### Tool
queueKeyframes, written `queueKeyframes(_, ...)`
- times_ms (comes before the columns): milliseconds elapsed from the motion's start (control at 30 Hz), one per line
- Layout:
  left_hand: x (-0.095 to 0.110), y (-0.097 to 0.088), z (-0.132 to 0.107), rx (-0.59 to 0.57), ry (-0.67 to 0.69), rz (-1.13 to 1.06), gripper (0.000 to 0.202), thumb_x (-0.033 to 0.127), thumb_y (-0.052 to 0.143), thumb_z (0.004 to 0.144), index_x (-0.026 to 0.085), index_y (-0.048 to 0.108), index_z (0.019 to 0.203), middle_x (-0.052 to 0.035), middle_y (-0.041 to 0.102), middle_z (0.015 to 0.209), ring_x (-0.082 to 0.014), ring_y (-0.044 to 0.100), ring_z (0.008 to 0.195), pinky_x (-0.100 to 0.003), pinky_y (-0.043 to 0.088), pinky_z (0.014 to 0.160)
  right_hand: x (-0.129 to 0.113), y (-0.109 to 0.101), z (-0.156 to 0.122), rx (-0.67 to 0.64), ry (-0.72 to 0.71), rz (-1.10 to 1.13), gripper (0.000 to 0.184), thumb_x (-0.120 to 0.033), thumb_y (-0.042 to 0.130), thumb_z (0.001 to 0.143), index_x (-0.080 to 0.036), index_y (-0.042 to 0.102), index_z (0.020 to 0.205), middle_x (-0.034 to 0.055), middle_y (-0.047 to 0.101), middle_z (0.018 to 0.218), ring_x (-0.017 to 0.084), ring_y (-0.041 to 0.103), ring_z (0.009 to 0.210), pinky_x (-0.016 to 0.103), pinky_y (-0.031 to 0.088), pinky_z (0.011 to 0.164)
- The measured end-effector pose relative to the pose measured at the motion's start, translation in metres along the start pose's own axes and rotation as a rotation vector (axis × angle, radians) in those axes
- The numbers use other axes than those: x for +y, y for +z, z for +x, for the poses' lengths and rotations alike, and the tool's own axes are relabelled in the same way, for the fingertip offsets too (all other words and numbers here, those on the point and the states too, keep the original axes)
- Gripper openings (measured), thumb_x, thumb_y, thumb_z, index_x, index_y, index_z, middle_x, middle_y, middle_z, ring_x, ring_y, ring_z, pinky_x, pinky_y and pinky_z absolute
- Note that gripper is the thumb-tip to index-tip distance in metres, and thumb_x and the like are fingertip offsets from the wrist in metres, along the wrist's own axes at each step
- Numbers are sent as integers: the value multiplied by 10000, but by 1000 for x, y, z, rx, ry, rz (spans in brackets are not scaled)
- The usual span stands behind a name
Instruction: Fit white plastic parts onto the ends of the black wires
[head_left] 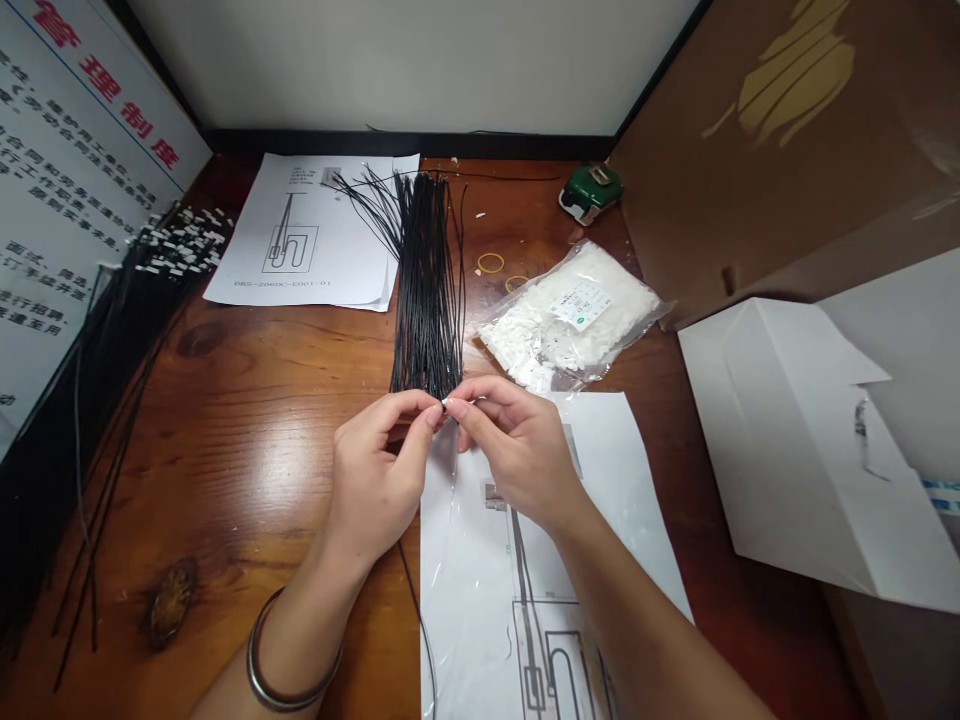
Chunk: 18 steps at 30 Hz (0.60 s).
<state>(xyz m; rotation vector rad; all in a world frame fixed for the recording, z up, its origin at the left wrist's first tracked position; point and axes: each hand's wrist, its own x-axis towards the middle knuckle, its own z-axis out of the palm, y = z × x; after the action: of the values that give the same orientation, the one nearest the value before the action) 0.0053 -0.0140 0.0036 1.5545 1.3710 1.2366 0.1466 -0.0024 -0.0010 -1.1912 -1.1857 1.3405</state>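
At the near end of a black wire bundle [427, 285], both hands meet, fingertips nearly touching. Left hand [381, 465] pinches a single black wire [422, 625] near its tip, thumb against index; the wire's tail shows below that hand, running toward the near edge of view. Right hand [521, 450] pinches a small white piece [448, 402] right at the wire tip; too small to tell whether it's seated. Under the right hand: printed drawing [637, 520] on the tabletop [300, 400]. Clear bag of white pieces [577, 310] just beyond the right hand, right of the bundle. Green tape measure [591, 193] farther back. Second bundle, white-ended [45, 500], along the left side.
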Motion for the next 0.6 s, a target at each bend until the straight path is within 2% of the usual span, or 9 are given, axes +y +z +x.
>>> queueKeyframes(267, 0, 0, 0, -33, 29, 66, 76, 172, 594, 875, 170, 656, 832, -3, 684, 749, -105, 640, 666, -196, 498, 619, -2, -6, 2, -97, 57, -18, 132, -301, 631, 851, -181, 616, 798, -37, 596, 587, 92, 575, 535, 223, 396, 472)
queueKeyframes(400, 2, -1, 1, -45, 14, 99, 84, 178, 583, 877, 171, 648, 824, -12, 674, 742, -113, 626, 650, -211, 495, 606, 0, -6, 3, -97, 72, -29, 140, -310, 634, 851, -179, 618, 806, -20, 612, 594, 113, 598, 559, 234, 394, 470)
queueKeyframes(500, 3, -1, 2, -52, -22, 79, 88, 186, 587, 869, 170, 641, 801, -14, 664, 725, -115, 614, 640, -212, 500, 598, 0, -3, 2, -64, 55, -68, 151, -322, 624, 855, -180, 601, 805, -20, 595, 586, 118, 579, 542, 242, 387, 460)
queueKeyframes(600, 5, -2, 3, -89, -122, -61, 90, 217, 607, 850, 168, 632, 780, -8, 650, 700, -113, 618, 599, -205, 525, 560, -3, -2, 1, -89, -30, -166, 139, -299, 575, 875, -190, 563, 790, -29, 558, 609, 106, 515, 525, 252, 368, 470)
